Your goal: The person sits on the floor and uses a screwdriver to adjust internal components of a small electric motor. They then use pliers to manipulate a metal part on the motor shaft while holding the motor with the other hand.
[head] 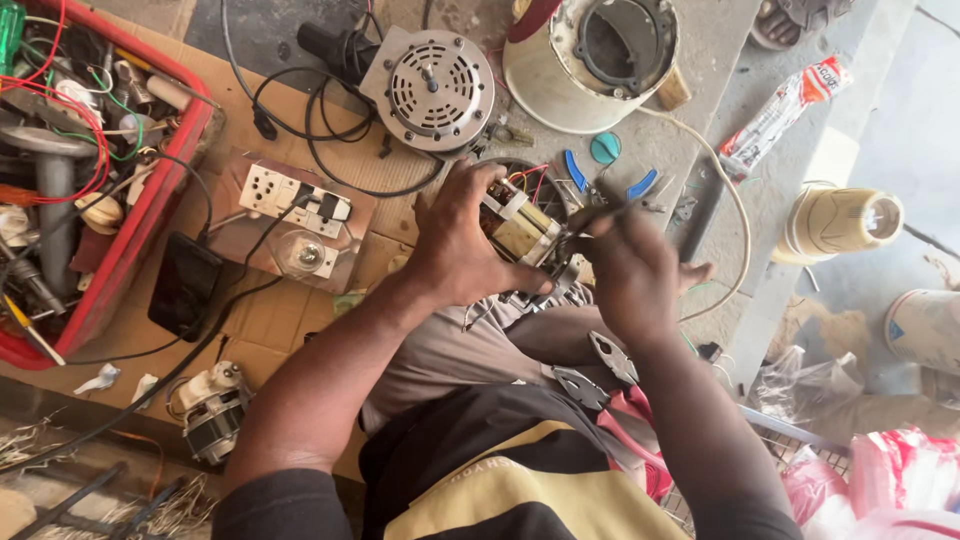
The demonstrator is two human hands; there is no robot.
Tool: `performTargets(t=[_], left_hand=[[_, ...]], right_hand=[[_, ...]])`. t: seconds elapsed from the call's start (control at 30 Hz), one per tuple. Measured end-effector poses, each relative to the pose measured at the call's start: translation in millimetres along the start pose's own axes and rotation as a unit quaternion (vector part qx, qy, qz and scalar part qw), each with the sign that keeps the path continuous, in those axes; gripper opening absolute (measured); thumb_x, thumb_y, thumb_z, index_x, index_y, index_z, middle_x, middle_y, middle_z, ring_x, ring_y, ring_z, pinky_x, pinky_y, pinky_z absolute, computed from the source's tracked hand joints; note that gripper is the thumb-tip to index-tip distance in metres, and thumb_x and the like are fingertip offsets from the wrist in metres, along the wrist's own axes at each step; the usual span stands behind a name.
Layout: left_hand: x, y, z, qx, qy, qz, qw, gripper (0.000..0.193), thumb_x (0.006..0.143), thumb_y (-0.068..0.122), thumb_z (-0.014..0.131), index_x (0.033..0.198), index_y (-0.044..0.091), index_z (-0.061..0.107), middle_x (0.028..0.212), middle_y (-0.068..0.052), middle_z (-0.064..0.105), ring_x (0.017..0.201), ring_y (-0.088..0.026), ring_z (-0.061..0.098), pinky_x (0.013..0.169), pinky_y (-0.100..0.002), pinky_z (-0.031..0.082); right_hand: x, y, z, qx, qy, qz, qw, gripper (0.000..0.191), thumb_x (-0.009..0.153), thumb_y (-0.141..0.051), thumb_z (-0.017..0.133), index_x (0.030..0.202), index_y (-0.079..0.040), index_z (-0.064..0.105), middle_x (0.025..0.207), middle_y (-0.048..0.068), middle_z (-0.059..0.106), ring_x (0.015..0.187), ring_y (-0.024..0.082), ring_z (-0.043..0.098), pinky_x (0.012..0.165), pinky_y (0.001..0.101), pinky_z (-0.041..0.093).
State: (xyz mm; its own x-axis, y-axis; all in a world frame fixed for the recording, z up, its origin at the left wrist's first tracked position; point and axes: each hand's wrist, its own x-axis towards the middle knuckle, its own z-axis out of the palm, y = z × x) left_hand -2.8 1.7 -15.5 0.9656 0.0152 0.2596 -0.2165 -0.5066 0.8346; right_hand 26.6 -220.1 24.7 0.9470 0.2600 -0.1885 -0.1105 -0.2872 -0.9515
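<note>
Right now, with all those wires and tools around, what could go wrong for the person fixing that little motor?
The thin tool in the right hand could slip off the small motor and jab the left hand gripping it. The pliers lying loose on the lap might slide off if the legs shift. The black cables looped beside the switchboard might snag an elbow.
</note>
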Motion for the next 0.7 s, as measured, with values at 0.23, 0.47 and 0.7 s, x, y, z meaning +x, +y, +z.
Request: performTargets(t=[0.23, 0.47, 0.7], left_hand=[[-2.6, 0.5, -0.4, 0.044, -0.02, -0.008, 0.999, 0.131, 0.048, 0.064, 0.101, 0.144, -0.001, 0.04, 0.142, -0.025, 0.051, 0.137, -0.042, 0.048, 0.113, -0.057, 0.036], [-1.8, -2.7, -2.0, 0.058, -0.044, -0.03, 0.997, 0.133, 0.05, 0.077, 0.093, 0.145, -0.001, 0.041, 0.14, -0.023, 0.051, 0.135, -0.038, 0.051, 0.109, -0.061, 0.034], [-2.1, -0.8, -2.4, 0.008, -0.02, -0.009, 1.0, 0.126, 0.055, 0.073, 0.095, 0.145, 0.003, 0.041, 0.138, -0.018, 0.055, 0.133, -0.033, 0.056, 0.111, -0.057, 0.039]], right_hand=[[19.6, 14.6, -10.7, 0.41, 0.066, 0.119, 0.902, 0.037, 0.108, -0.009, 0.053, 0.142, 0.006, 0.051, 0.108, 0.011, 0.066, 0.097, 0.019, 0.064, 0.087, 0.0329, 0.055], [-16.2, -14.8, -3.4, -0.029, -0.043, -0.121, 0.991, 0.039, 0.107, -0.005, 0.058, 0.145, 0.004, 0.055, 0.121, 0.014, 0.073, 0.108, 0.023, 0.069, 0.099, 0.035, 0.055], [-12.8, -20.7, -5.7, -0.206, -0.133, -0.302, 0.921, 0.043, 0.092, 0.013, 0.055, 0.133, 0.001, 0.061, 0.121, 0.014, 0.07, 0.122, 0.03, 0.062, 0.104, 0.0398, 0.052]])
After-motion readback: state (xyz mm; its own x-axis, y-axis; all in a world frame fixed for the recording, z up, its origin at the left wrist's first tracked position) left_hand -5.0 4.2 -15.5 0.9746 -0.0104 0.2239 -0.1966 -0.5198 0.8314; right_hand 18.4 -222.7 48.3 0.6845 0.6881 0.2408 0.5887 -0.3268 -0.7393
